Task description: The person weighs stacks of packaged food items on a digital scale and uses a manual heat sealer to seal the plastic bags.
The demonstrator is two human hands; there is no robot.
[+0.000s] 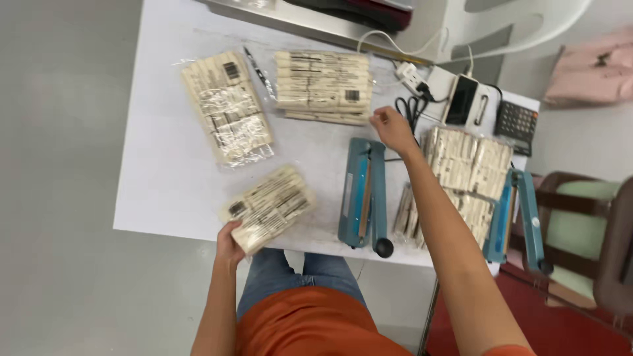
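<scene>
A clear plastic packet [270, 207] of pale, flat sticks, crinkled and glossy, is gripped at its near end by the left hand [229, 245] at the white table's [158, 191] near edge. The right hand [391, 128], fingers curled, is stretched far beyond a blue heat sealer [362, 194]; whether it holds anything cannot be told.

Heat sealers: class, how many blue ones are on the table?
2. One sealer lies mid-table by the right hand; the second sealer sits at the table's right edge, partly under packets. None seem hidden.
</scene>
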